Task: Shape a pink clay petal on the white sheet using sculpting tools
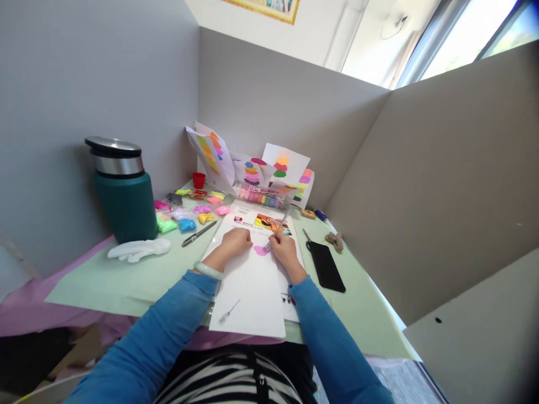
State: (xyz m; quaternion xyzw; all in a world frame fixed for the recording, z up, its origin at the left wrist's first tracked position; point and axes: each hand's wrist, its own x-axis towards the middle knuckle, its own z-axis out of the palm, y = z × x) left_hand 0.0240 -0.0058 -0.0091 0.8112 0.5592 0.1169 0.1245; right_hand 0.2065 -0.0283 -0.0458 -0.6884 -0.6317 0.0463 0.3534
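A metal fork (283, 223) is in my right hand (286, 253), its handle pointing up and away and its tines down at a flat pink patch (261, 250), which looks like modelling clay. The patch lies on a white sheet of paper (250, 300) with a small grey broom-like drawing near its front edge. Just left of the patch, my left hand (236, 242) rests on the sheet with its fingers curled in. Whatever those fingers hold, if anything, is hidden. Under the sheet lies a printed pad (248, 212) with a colourful picture.
At the left stand a green bottle (126, 205) and a white glove (138, 249). Several small bags of coloured clay (187, 225), a pen (199, 234) and a red cup (199, 180) lie beyond. A black phone-like slab (325, 266) lies at right. Grey partitions enclose the table.
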